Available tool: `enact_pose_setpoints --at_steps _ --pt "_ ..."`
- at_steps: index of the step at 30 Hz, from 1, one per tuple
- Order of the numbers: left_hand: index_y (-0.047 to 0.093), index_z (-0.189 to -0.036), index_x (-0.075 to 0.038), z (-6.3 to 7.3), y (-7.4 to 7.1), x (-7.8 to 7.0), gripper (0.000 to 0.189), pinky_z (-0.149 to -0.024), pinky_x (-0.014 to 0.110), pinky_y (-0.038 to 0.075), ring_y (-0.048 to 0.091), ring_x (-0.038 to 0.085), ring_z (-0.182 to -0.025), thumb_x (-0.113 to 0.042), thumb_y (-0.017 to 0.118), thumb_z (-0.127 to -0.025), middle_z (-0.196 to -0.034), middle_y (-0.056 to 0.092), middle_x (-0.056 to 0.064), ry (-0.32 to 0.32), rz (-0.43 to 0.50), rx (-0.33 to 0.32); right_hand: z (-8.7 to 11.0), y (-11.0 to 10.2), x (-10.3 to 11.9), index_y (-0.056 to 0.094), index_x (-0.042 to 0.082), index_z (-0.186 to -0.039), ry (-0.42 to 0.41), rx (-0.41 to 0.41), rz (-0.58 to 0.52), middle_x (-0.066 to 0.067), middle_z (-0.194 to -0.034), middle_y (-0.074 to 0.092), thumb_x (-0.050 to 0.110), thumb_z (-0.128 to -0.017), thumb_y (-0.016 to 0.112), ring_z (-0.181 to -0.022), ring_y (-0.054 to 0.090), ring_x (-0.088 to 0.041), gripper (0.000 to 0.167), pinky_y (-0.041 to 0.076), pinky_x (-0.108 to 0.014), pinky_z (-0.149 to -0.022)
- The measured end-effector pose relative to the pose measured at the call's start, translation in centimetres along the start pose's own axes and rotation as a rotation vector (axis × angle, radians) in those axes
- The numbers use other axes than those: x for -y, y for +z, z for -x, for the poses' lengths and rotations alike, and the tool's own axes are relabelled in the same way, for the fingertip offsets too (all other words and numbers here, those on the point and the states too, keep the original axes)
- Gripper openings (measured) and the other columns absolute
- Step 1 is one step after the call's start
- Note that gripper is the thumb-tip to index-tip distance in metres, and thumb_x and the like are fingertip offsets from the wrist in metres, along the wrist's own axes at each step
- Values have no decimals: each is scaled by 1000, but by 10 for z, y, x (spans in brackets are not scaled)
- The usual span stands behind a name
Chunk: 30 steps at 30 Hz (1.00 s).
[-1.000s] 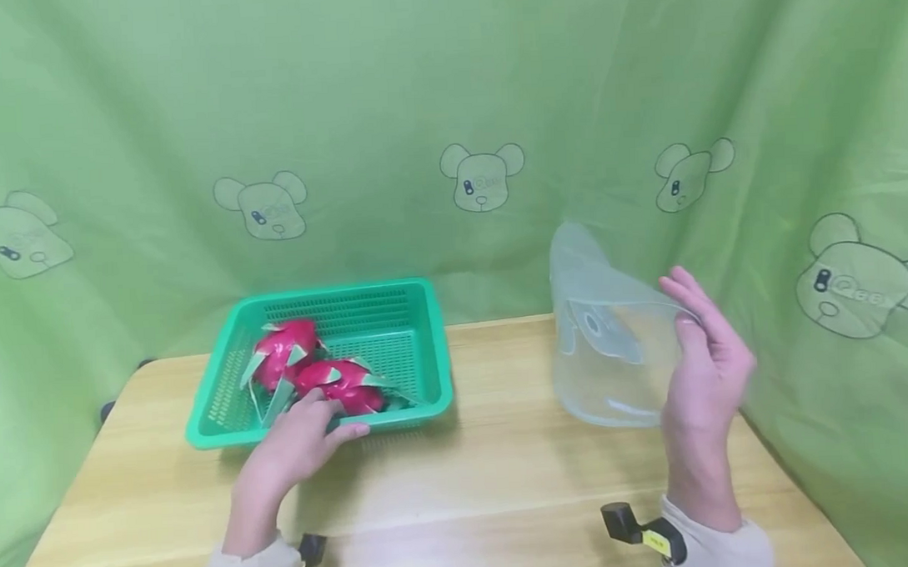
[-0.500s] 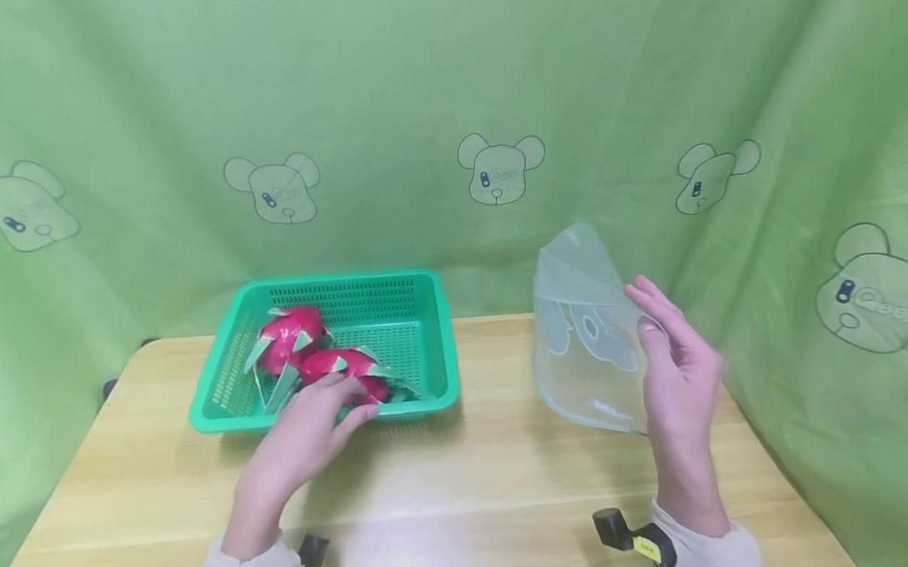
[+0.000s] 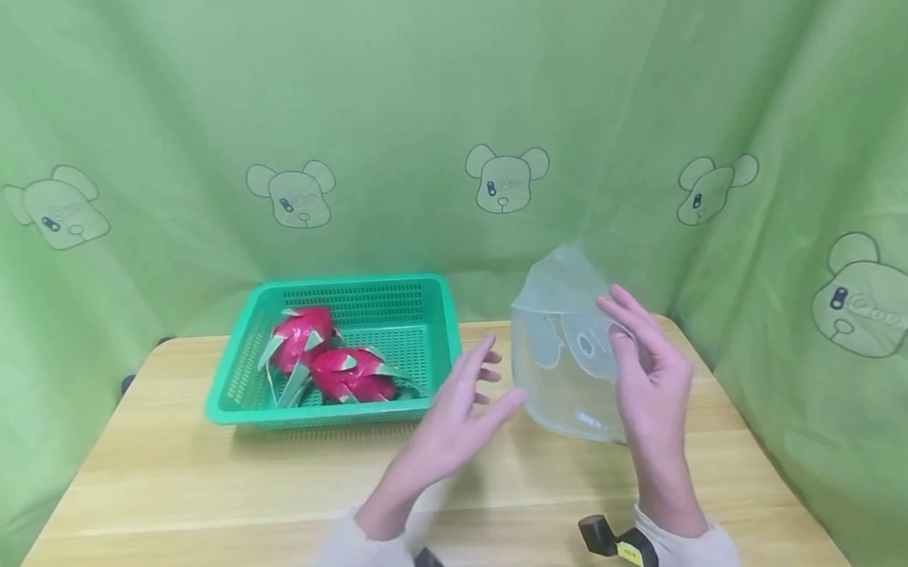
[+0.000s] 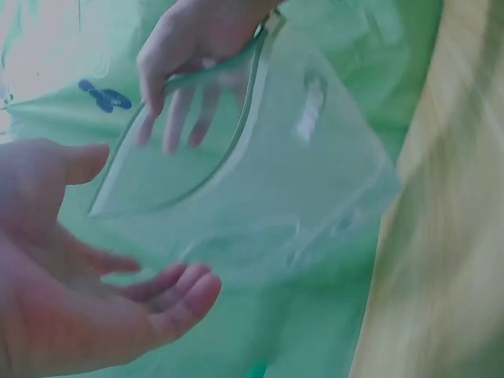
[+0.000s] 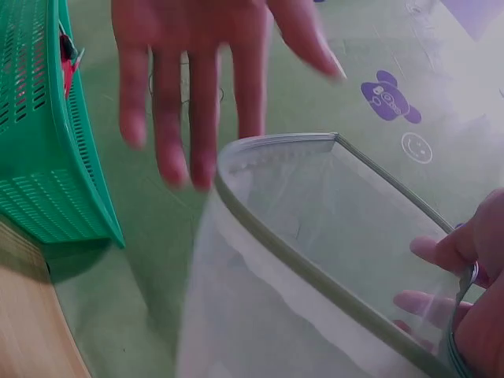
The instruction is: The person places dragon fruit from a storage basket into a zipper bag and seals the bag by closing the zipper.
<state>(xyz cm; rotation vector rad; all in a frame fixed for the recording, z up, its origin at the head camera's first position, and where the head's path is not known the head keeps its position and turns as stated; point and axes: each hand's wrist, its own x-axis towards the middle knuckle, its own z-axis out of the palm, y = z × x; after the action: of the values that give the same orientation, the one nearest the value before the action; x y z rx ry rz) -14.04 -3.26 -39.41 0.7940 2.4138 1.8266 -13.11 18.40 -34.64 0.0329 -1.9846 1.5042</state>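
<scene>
A clear frosted zip bag (image 3: 552,405) stands with its mouth spread at the right of the table. My right hand (image 3: 652,377) pinches the bag's rim between thumb and fingers; in the left wrist view, fingers of that right hand (image 4: 197,47) show through the plastic. My left hand (image 3: 459,421) is in the air between basket and bag, fingers spread, holding nothing. The right wrist view has the left hand (image 5: 197,71) just beyond the bag's rim (image 5: 283,256); whether they touch I cannot tell. Two pink dragon fruits (image 3: 302,339) with green tips lie in the green basket (image 3: 331,412).
The wooden table (image 3: 282,506) carries the basket at its back left. A green curtain (image 3: 387,86) printed with bear faces hangs behind the table and at both sides. Each wrist wears a black camera mount (image 3: 601,535).
My left hand has left the dragon fruit in the basket and moved right toward the bag. My right hand has brought the bag somewhat left. Both fruits stay in the basket.
</scene>
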Motion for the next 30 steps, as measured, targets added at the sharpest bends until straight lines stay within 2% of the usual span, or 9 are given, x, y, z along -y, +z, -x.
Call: enact_pose_setpoints --at_steps 3,7,11,14,17,22,26,30 --pt "15 -165 -19 -12 15 0 86 -100 37 52 48 22 -132 -39 66 -99 -154 39 3 -17 55 -44 2 4 0 73 11 -126 -27 8 10 2 -147 59 4 -103 57 -141 47 -15 29 41 -32 -114" --pt "10 -166 -24 -20 28 4 89 -99 36 54 47 27 -134 -15 67 -97 -160 31 6 31 118 -124 5 9 -1 74 9 -124 -64 24 -1 2 -145 60 3 -102 60 -141 48 -16 27 42 -34 -113" --pt "11 -165 -29 -23 35 7 92 -100 40 53 41 27 -142 9 54 -94 -166 23 -2 78 153 -198 7 11 1 74 7 -123 -90 33 -14 2 -144 61 1 -101 61 -140 49 -17 26 42 -33 -113" --pt "11 -165 -32 -23 36 9 94 -105 44 50 35 25 -147 18 43 -92 -168 19 -8 103 156 -223 9 10 4 75 7 -123 -121 40 2 2 -144 61 -1 -100 62 -139 50 -17 27 42 -30 -113" --pt "16 -164 -32 -24 34 11 96 -108 46 48 33 26 -149 24 35 -89 -168 21 -7 128 185 -228 10 8 8 75 6 -122 -178 45 25 -2 -143 62 -6 -98 63 -138 52 -19 30 42 -27 -111" --pt "30 -161 -25 -26 26 15 93 -107 47 48 38 26 -147 28 30 -85 -164 32 -3 170 219 -225 14 4 17 73 -1 -121 -275 47 7 -11 -141 62 -17 -92 61 -135 55 -24 35 43 -29 -112" --pt "41 -155 -11 -28 18 19 83 -106 49 49 46 28 -142 28 28 -83 -158 43 9 206 250 -195 15 0 24 72 -6 -119 -321 9 -26 -16 -139 63 -19 -92 58 -134 55 -29 33 42 -34 -113" --pt "50 -147 -1 -31 10 23 70 -106 48 49 51 31 -138 25 28 -85 -151 51 16 185 304 -189 13 -2 26 71 -8 -119 -352 -49 -38 -21 -134 64 -18 -94 56 -131 57 -30 30 43 -35 -113"
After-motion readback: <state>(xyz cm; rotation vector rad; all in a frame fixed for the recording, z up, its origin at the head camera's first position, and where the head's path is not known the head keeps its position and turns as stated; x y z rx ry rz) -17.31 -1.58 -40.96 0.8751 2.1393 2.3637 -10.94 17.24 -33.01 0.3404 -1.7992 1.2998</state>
